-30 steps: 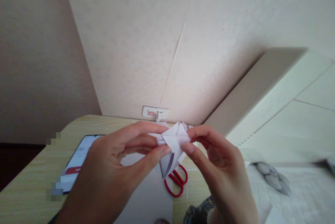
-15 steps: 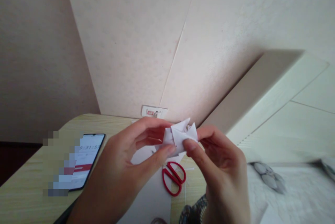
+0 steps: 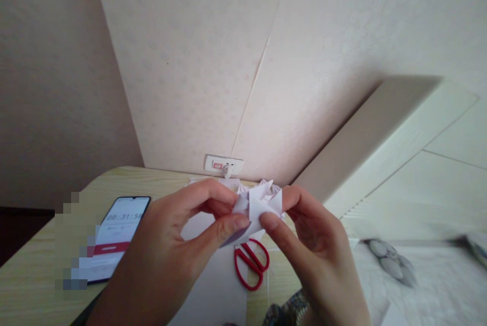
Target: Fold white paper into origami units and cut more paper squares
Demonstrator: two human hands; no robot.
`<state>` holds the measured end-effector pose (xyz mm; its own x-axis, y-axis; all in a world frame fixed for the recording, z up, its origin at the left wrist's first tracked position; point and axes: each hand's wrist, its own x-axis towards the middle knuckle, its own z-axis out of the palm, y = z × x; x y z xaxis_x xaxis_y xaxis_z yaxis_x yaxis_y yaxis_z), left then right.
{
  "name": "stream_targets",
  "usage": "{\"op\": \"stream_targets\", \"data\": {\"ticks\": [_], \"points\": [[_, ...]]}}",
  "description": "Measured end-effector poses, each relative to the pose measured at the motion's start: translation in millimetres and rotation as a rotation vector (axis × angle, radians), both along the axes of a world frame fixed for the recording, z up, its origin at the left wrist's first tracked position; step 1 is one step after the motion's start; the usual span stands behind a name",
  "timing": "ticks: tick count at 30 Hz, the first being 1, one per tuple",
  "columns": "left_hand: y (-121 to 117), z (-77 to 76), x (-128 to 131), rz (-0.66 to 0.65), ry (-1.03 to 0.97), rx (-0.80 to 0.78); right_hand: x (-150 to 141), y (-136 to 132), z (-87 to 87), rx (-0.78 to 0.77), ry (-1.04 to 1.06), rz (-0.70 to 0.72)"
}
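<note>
Between my two hands is a small folded white paper piece [image 3: 262, 204] with pointed flaps, held above the table. My left hand [image 3: 205, 219] pinches its left side between thumb and fingers. On its right side, my right hand [image 3: 304, 224] grips with the thumb in front and the fingers behind. Below the paper lie red-handled scissors [image 3: 249, 265], whose blades are hidden. A white sheet of paper [image 3: 216, 285] is spread under my left hand. More folded white paper [image 3: 262, 182] shows behind the held piece, partly covered.
A phone [image 3: 117, 239] showing a running timer lies on the wooden table [image 3: 38, 250] at left. A wall socket [image 3: 223, 165] with a plug sits at the table's back edge. To the right are a white headboard-like panel [image 3: 414, 178] and pale bedding [image 3: 429, 295].
The folded paper has turned slightly and come a little lower and left. My right thumb has shifted left along its front, and a lower flap near my left thumb shows more.
</note>
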<state>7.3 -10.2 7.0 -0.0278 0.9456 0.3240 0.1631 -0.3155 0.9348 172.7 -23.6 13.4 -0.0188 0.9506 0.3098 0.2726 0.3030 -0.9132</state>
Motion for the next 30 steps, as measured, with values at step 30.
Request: {"op": "stream_targets", "data": {"ticks": [30], "points": [[-5, 2.7, 9, 0.113, -0.124, -0.149, 5, 2, -3.1, -0.014, -0.082, 0.043]]}}
